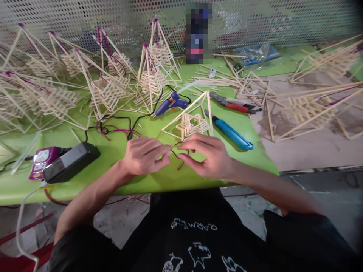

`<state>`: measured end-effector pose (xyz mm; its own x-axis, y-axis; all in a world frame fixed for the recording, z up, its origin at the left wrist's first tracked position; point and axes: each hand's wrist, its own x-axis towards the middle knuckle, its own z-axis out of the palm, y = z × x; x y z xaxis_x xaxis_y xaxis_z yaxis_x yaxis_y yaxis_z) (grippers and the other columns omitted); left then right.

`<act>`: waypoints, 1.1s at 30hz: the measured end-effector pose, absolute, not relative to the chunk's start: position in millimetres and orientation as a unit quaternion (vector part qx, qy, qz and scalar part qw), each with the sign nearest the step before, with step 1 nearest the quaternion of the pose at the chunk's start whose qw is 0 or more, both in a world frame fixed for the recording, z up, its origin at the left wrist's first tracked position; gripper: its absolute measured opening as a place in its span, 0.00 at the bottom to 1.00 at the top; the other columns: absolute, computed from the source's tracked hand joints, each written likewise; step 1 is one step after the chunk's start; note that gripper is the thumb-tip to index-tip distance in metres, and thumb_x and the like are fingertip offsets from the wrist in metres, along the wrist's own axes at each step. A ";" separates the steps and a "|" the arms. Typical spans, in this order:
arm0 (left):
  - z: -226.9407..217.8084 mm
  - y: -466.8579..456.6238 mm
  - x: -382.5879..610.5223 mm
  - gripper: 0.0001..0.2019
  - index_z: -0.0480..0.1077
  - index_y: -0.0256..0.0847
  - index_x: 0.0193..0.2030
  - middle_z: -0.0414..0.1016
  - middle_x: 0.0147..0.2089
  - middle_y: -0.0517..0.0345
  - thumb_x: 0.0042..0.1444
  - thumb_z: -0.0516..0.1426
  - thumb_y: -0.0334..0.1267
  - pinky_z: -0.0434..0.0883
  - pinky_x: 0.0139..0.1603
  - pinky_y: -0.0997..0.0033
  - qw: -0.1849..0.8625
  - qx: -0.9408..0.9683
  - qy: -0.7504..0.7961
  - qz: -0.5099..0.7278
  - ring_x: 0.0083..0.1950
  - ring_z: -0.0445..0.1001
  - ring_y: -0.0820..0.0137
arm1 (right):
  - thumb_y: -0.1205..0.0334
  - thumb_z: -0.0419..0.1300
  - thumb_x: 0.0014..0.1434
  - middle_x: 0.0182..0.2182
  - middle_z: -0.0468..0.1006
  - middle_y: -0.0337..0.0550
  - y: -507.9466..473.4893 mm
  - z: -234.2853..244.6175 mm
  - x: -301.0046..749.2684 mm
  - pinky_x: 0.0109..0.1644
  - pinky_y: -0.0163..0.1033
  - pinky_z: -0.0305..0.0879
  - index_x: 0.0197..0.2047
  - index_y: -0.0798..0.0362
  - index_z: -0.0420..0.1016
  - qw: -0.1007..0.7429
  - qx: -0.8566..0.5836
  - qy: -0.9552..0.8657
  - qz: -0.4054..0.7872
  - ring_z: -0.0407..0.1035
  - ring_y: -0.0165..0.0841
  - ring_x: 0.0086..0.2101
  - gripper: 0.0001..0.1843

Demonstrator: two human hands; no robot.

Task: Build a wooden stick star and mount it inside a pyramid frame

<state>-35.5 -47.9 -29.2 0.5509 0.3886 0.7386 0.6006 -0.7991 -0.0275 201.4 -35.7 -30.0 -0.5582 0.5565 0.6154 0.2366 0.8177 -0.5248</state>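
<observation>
My left hand and my right hand meet over the near edge of the green table. Both pinch a thin purple thread that runs between their fingertips and dangles in a loop below. Just beyond my hands stands a small pyramid frame of bamboo sticks with a stacked stick lattice inside it. Both hands have fingers pressed together on the thread.
A blue glue gun lies behind the frame, its black cord trailing left. A blue utility knife and red-handled pliers lie to the right. A black box and purple power strip sit left. Several finished stick pyramids crowd the back.
</observation>
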 end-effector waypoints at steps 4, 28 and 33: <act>-30.1 -50.0 -34.6 0.06 0.76 0.43 0.39 0.76 0.25 0.66 0.54 0.63 0.30 0.67 0.23 0.74 0.154 -0.876 -0.269 -0.369 0.22 0.70 0.77 | 0.62 0.63 0.64 0.33 0.79 0.42 -38.2 -26.7 192.4 0.33 0.37 0.70 0.41 0.53 0.75 0.396 -0.239 -0.857 0.229 0.71 0.29 0.29 0.04; -24.9 -52.3 -23.7 0.06 0.74 0.43 0.34 0.75 0.24 0.65 0.55 0.61 0.27 0.68 0.22 0.74 0.135 -0.877 -0.238 -0.395 0.21 0.69 0.77 | 0.64 0.67 0.63 0.30 0.79 0.38 -28.6 -28.5 195.6 0.33 0.33 0.67 0.39 0.52 0.76 0.428 -0.198 -0.819 0.326 0.69 0.25 0.29 0.03; -25.7 -51.7 -23.9 0.05 0.73 0.41 0.35 0.75 0.25 0.64 0.55 0.61 0.28 0.68 0.22 0.73 0.125 -0.877 -0.235 -0.399 0.21 0.69 0.76 | 0.67 0.68 0.62 0.31 0.79 0.39 -29.5 -31.9 193.4 0.34 0.33 0.67 0.39 0.54 0.76 0.444 -0.185 -0.817 0.317 0.69 0.25 0.30 0.04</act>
<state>-23.9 -51.7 -25.7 0.5710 0.3131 0.7589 0.5124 -0.8581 -0.0315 193.4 -29.5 -31.9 -0.5365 0.5849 0.6083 0.0208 0.7297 -0.6834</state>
